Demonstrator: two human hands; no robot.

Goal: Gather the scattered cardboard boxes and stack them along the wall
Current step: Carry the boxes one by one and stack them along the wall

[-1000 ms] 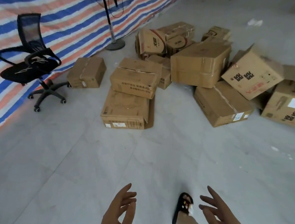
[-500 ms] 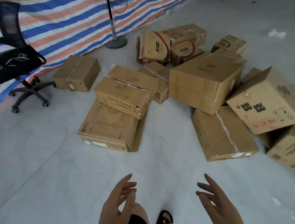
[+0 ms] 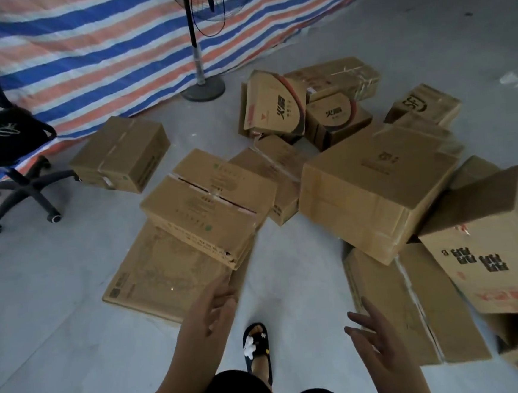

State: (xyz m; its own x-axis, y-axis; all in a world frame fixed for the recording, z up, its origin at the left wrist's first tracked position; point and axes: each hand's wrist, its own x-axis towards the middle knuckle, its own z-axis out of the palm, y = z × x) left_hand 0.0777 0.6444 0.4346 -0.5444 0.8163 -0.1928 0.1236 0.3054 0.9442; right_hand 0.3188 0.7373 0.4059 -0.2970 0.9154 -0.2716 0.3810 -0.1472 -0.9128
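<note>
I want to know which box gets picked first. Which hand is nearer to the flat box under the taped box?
The left hand. Its fingertips overlap the near right corner of the flat box. The right hand is off to its right, beside another box.

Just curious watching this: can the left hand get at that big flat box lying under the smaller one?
Probably yes. The left hand, fingers open, is already at the near corner of the flat box, with nothing between them.

Grey floor, scattered cardboard boxes, office chair, fan base
</note>
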